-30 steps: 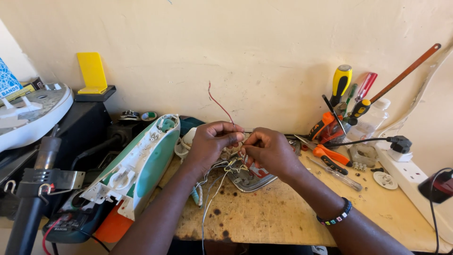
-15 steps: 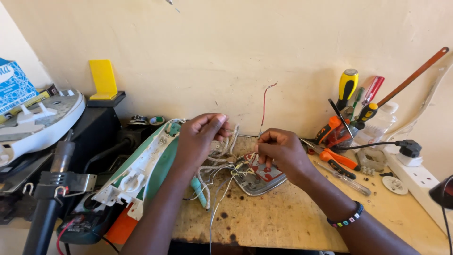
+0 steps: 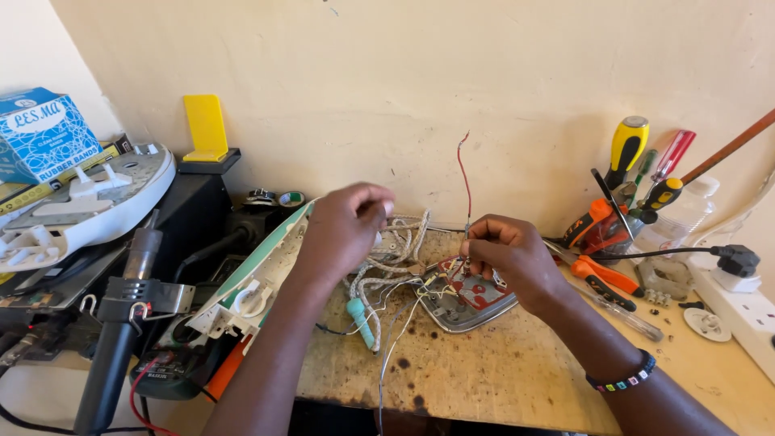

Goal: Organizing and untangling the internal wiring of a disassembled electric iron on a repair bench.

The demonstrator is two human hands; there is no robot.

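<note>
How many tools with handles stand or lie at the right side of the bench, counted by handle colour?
Yellow and black screwdrivers: 2, the tall one and the short one
Red screwdriver: 1
Orange-handled pliers or cutters: 2, one standing, one lying
Clear-handled screwdriver: 1
Total: 6

— Where are the arms?
— Both forearms run up from the bottom edge and lean toward each other.
— The left hand [image 3: 343, 230]?
— Raised, back toward the camera, fingers curled into a closed grip near the top.
— And the right hand [image 3: 508, 257]?
— Lower, knuckles up, thumb and fingertips pinched together at its left end. How tight that pinch is, I can't quite tell. A beaded band circles that wrist.
</note>
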